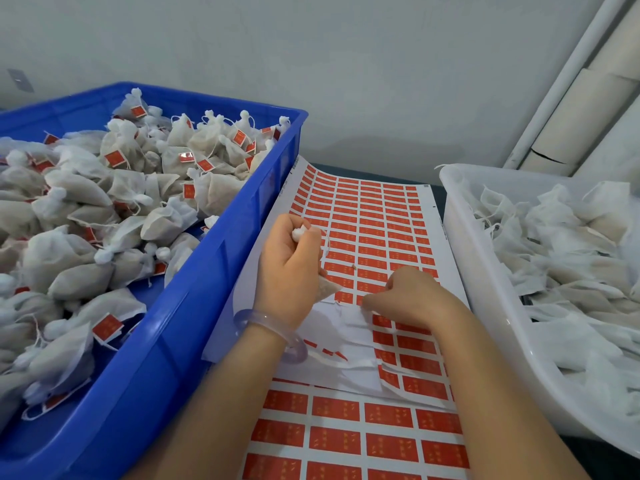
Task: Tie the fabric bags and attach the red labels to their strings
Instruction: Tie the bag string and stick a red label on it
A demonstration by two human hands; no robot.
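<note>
Head view: the fabric bag (325, 289) sits in my left hand (287, 271), fingers wrapped tight round it, the gathered neck poking out the top of the fist and the body out below, so its long axis runs away from me. Its string (327, 244) hangs off the neck on the side facing my right hand (412, 296), which lies nearer me, fingertips curled down on the label sheet (367, 216) beside the peeled patch; whether a red label is already pinched I cannot tell. The blue crate (194, 306) of finished bags stands left, the white tub (460, 237) right
</note>
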